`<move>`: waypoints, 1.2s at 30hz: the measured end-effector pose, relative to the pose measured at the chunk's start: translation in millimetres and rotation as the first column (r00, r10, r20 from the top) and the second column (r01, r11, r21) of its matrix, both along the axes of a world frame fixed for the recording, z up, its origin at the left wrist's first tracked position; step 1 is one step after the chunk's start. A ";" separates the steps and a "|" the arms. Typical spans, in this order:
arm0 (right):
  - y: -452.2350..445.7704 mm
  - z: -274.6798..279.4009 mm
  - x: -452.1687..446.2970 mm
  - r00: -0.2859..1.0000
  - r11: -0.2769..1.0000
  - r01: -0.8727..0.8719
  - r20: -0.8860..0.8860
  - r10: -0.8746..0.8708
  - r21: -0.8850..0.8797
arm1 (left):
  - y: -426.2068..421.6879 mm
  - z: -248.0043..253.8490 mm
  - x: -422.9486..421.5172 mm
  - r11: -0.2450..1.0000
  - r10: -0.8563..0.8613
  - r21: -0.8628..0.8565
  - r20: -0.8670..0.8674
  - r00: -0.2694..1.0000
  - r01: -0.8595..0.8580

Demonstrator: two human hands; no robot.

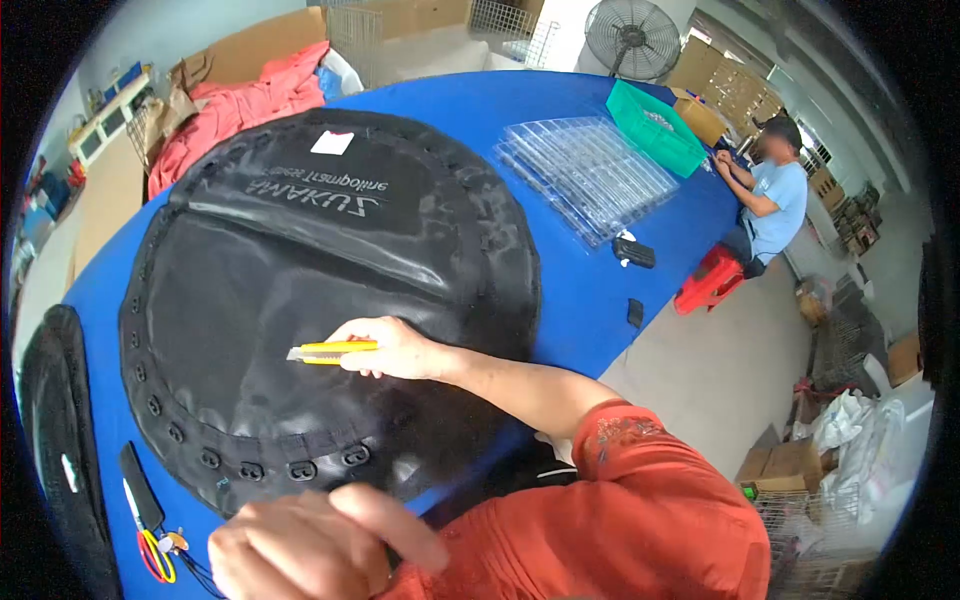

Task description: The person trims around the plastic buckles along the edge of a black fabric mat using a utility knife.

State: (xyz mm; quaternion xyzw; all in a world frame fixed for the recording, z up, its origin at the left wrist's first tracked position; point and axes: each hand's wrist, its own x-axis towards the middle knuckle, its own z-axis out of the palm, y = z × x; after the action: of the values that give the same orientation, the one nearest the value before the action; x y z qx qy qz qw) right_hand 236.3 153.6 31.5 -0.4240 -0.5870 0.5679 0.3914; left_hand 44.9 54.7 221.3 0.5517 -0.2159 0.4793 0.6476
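My right hand (390, 348) is closed around a yellow utility knife (338, 349), its blade pointing left. It is over a round black trampoline mat (240, 320) lying on the blue table. A raised fold crosses the mat, and upside-down white lettering and a white label (332, 143) show near its far edge. Several black rings (301, 471) line the near rim. My left hand (300, 550) is raised close to the camera at the bottom, in front of the mat's near edge. It is blurred with bent fingers, and its palm side is hidden.
Scissors (150, 530) lie at the lower left, near another black piece (60, 430). Clear plastic strips (590, 175), a green bin (655, 125) and a small black object (634, 251) sit on the right. A person (775, 195) sits on a red stool (710, 279).
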 end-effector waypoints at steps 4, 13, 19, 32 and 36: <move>0.6 1.0 -1.3 1.000 1.000 0.010 0.017 -0.010 -0.030 | 4.8 3.2 -10.2 0.990 -0.131 -0.036 0.165 0.977 0.139; -1.9 4.8 2.4 1.000 0.999 -0.018 -0.014 0.018 -0.039 | -8.7 11.6 -8.8 0.923 -0.189 -0.297 0.205 0.960 0.245; -2.9 5.8 1.9 1.000 1.000 0.001 -0.016 -0.001 -0.001 | 10.3 21.0 -7.0 0.903 -0.391 -0.139 0.124 0.912 0.406; -4.4 10.5 4.5 1.000 1.000 -0.025 0.015 0.025 0.005 | 25.9 25.9 0.0 0.836 -0.549 0.097 0.132 0.825 0.540; -3.3 6.2 6.3 1.000 0.999 -0.031 0.004 0.031 -0.007 | 12.5 12.6 -29.5 0.987 -0.159 0.032 0.013 0.987 0.158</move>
State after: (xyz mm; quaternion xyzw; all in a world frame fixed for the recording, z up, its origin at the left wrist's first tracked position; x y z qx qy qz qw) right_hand 242.6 150.4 37.6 -0.4173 -0.5923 0.5752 0.3797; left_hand 15.4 67.2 233.9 0.5388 -0.2713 0.4274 0.6734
